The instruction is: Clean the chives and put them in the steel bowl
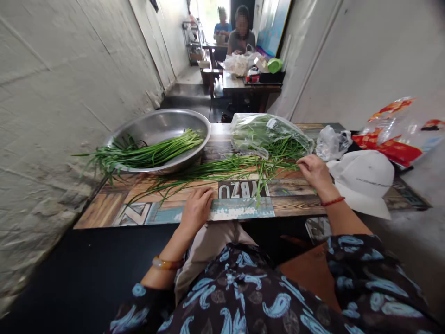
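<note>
My left hand lies on the tabletop near its front edge, fingers resting on the wood and holding nothing. At the right, my right hand pinches the ends of a few thin green stalks beside a loose pile of garlic chives. The pile stretches leftward across the table, with stray leaves around it. Just behind, a clear plastic bag lies on its side with more chives in its mouth. A bunch of chives rests in a wide steel basin, leaf ends hanging over the left rim.
A white cap, a crumpled plastic bag and red-and-clear packaging sit right of my right hand. Walls flank the patterned table. Farther back, two people sit near another table holding bags and a green item.
</note>
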`<state>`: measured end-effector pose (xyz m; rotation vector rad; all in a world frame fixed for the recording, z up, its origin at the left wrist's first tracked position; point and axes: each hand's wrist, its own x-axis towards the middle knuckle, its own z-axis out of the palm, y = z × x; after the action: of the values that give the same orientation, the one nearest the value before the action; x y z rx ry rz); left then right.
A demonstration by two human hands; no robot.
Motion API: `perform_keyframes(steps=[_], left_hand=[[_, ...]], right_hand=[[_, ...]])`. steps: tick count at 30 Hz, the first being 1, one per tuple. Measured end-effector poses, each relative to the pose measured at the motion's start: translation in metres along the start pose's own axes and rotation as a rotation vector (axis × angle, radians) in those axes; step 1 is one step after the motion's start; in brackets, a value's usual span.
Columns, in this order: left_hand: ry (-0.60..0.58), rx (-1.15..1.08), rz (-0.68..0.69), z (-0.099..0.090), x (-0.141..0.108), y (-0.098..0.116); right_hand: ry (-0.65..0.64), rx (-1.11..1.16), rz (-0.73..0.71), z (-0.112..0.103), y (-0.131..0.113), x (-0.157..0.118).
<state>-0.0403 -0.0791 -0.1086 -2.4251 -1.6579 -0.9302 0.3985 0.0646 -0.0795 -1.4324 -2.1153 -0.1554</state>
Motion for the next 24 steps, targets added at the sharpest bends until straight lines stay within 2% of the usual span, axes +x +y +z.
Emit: perform_keyframes(steps=[3, 5, 11, 13, 15, 19, 21, 22, 24], left_hand=[[-0.019, 0.02, 0.027, 0.001, 0.0, 0.004], [-0.039, 0.025, 0.026, 0.001, 0.0, 0.005], [-0.079, 0.028, 0.02, 0.0, -0.002, 0.004], [-0.086, 0.026, 0.013, 0.0, -0.003, 0.004], [-0.092, 0.029, 0.006, 0.001, -0.003, 0.004], [-0.111, 0.038, -0.02, 0.003, -0.003, 0.006], [-0.117, 0.036, -0.027, 0.005, -0.004, 0.007], [-0.12, 0.033, -0.026, 0.005, -0.005, 0.009], [-0.113, 0.032, -0.023, 0.006, -0.006, 0.012]], right_hand=[[-0.031, -0.031, 0.011, -0.001, -0.004, 0.014], [-0.085, 0.016, -0.026, 0.005, -0.026, 0.018], [-0.21, 0.564, -0.333, 0.048, -0.158, -0.006], [-0.282, 0.642, -0.403, 0.061, -0.179, -0.016], [-0.279, 0.645, -0.401, 0.067, -0.172, -0.02], [-0.17, 0.46, -0.214, 0.059, -0.108, -0.014], [-0.193, 0.346, -0.198, 0.052, -0.082, -0.006], [-0.18, 0.274, -0.179, 0.05, -0.076, -0.001], [-0.136, 0.208, -0.193, 0.051, -0.079, 0.008]])
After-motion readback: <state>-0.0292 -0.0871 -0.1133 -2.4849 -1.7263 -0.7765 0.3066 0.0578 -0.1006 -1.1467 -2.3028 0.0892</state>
